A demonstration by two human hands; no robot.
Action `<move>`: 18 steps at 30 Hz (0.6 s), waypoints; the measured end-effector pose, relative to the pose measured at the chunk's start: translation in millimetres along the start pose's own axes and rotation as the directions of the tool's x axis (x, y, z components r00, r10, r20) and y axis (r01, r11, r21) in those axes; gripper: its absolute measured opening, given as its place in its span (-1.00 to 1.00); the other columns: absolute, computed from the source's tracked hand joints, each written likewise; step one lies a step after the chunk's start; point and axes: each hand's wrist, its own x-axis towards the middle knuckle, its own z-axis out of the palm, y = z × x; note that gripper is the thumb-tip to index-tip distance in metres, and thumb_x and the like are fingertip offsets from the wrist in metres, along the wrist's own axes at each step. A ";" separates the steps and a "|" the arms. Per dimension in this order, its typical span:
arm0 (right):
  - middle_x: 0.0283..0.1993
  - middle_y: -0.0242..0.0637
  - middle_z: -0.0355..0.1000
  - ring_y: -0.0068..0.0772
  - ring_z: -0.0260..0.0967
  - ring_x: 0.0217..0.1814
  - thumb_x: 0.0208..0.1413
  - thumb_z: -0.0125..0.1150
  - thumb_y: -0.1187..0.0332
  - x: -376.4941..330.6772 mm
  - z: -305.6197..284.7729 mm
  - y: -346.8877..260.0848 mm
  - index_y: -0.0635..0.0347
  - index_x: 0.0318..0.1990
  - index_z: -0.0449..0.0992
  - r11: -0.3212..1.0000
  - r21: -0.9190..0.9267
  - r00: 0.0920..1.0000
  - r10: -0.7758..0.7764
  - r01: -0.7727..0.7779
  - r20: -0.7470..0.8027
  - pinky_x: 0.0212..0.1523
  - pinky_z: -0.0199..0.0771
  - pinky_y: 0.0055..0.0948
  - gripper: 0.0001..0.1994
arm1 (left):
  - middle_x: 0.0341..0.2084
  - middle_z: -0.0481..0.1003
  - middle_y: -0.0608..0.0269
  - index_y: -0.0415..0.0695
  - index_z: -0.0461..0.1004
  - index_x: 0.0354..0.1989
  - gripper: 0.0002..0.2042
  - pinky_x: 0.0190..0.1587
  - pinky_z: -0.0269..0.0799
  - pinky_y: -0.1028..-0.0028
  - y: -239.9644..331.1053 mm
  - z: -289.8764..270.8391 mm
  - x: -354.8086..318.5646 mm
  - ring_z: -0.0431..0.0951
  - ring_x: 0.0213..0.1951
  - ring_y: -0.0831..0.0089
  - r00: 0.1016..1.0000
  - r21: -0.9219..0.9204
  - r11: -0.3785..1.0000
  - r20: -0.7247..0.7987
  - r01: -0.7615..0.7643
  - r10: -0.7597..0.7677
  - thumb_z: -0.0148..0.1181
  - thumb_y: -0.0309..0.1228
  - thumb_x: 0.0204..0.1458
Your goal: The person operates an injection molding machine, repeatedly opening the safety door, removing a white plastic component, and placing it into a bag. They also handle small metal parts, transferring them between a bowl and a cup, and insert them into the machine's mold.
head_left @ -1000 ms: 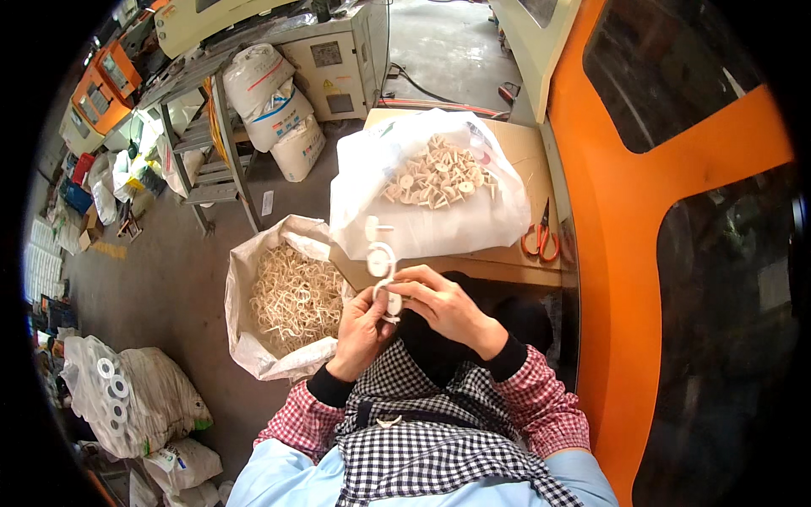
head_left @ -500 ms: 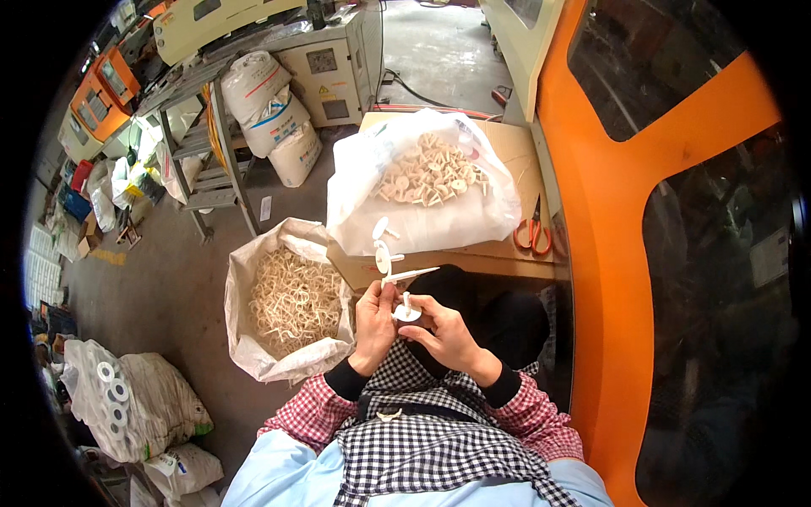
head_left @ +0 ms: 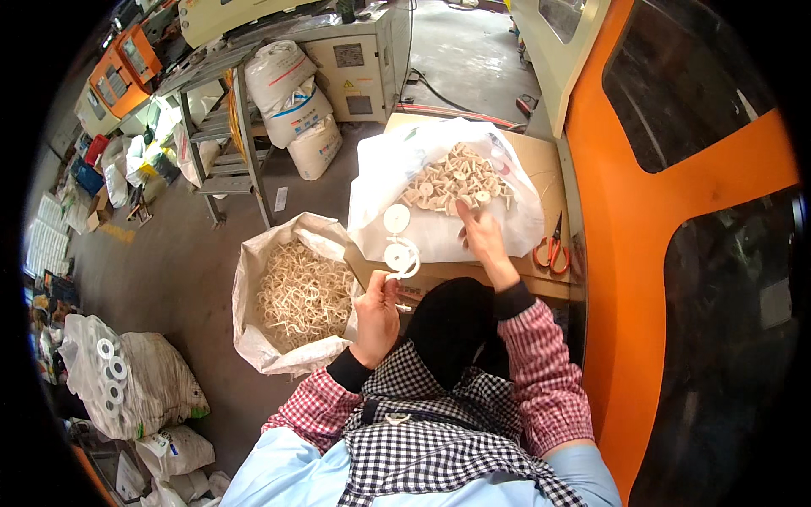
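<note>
My left hand [head_left: 376, 325] is closed on a white moulded plastic sprue [head_left: 409, 264], a curved runner with round discs on it. Two discs stand up beyond my fingers, and another small white end shows to the right of the hand. Over the near side of a white plastic bag [head_left: 380, 232], my right hand [head_left: 483, 238] reaches out with its fingers extended toward a heap of cream disc-and-stem plastic parts [head_left: 460, 179]. Nothing shows in its fingers, though their undersides are hidden.
A woven sack [head_left: 253, 338] full of curly plastic runners [head_left: 304, 296] stands left of my hands. Orange-handled cutters [head_left: 552, 253] lie on the cardboard [head_left: 549, 173] beside the bag. An orange machine [head_left: 612, 253] rises close on my right; a metal step stand [head_left: 230, 135] is farther left.
My right hand has left the sprue and moved forward and right to the bag; the disc part it held no longer shows in it. My left hand still holds the sprue, now turned.
</note>
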 end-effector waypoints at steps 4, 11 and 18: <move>-0.22 -0.20 0.46 -0.39 0.41 -0.22 0.08 0.16 0.23 4.7 1.6 -38.7 0.39 -0.13 0.42 0.819 -0.153 0.825 -0.513 0.553 0.238 -0.20 0.39 -0.49 -0.64 | -0.69 0.32 0.37 -0.22 0.35 -0.36 -0.83 -0.56 0.23 0.59 -3.1 -7.6 8.5 0.28 -0.62 0.66 0.989 -0.122 0.990 0.139 0.072 -0.054 -0.09 -0.40 0.21; -0.15 -0.31 0.46 -0.50 0.37 -0.09 0.05 0.13 0.53 -56.2 -8.0 -71.2 0.30 -0.07 0.41 0.882 0.470 0.596 -0.355 -0.042 0.720 0.01 0.34 -0.51 -0.74 | -0.57 0.44 0.22 -0.22 0.35 -0.09 -0.82 -0.45 0.34 0.54 -20.0 -6.0 5.5 0.44 -0.51 0.55 0.917 -0.223 0.970 0.399 0.096 0.001 -0.10 -0.50 0.17; -0.27 -0.22 0.41 -0.39 0.44 -0.30 -0.11 0.15 0.68 -95.2 0.9 -58.5 0.32 -0.27 0.43 0.704 -0.070 0.685 -0.656 0.707 0.318 -0.26 0.47 -0.49 -0.80 | -0.50 0.42 0.10 -0.22 0.35 -0.10 -0.75 -0.42 0.39 0.38 -16.9 -8.2 -1.1 0.46 -0.52 0.32 0.958 0.267 0.929 -0.057 -0.257 0.281 -0.02 -0.30 0.17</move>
